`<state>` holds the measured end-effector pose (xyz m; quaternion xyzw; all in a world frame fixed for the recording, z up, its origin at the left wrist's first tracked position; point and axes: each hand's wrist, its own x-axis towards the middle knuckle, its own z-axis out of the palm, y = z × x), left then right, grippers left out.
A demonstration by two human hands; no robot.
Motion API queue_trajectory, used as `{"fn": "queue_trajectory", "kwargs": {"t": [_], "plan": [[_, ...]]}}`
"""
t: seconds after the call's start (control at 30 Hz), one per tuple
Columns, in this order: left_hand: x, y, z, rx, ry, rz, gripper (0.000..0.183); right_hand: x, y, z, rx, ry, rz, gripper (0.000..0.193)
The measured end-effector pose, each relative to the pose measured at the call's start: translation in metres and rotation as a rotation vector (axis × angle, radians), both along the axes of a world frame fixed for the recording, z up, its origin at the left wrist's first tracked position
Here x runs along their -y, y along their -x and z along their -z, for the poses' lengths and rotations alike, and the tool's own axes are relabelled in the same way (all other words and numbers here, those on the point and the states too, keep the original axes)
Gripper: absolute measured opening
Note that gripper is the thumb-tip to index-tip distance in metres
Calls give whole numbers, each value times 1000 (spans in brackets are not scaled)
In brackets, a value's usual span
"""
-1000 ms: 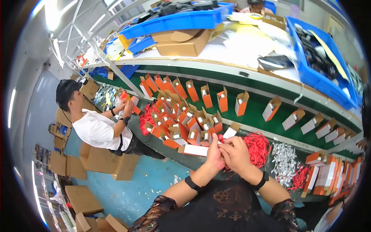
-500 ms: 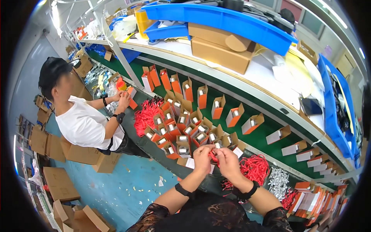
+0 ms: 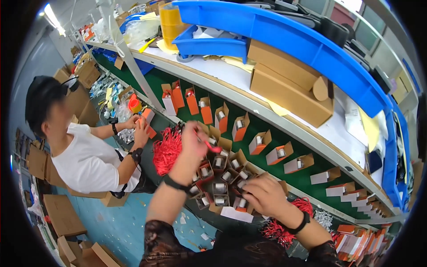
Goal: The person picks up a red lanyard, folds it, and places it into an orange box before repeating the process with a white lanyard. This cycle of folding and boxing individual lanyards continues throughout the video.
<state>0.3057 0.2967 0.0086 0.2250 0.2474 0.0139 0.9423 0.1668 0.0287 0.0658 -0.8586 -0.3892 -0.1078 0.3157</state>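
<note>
Boxes of orange-and-white cardboard, rectangular with raised flaps, crowded beside a heap of tangled red cords. Above the boxes, fingers of the left hand pinched a slim, bent red strip; whether the right hand's curled fingers held anything could not be told.

Easy to reach down to the middle of the open boxes, between the left hand and the right hand. Hard to squeeze in among such tight packing. Easier to slip through gaps in the row of boxes along the green belt. Blocked past there by the long shelf, and leftward by the metal post.
</note>
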Motion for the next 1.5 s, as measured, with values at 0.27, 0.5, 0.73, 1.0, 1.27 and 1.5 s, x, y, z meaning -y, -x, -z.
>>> {"fn": "queue_trajectory", "kwargs": {"t": [0.27, 0.5, 0.73, 1.0, 1.27, 1.5], "plan": [[-82, -215, 66, 161, -115, -250, 10, 117, 38, 87, -290, 401, 187, 19], [-69, -259, 120, 237, -197, -236, 35, 160, 73, 94, -416, 361, 517, 18], [-60, -252, 149, 187, -152, -231, 22, 169, 77, 77, -424, 402, 591, 16], [-105, -234, 119, 334, -258, -192, 23, 189, 112, 85, -502, 403, 739, 24], [-72, -71, -56, -21, -356, -99, 49, 263, 225, 214, -836, 504, 963, 19], [-50, 119, -115, 321, -80, 395, 29, 187, 224, 254, -753, 222, 989, 31]]}}
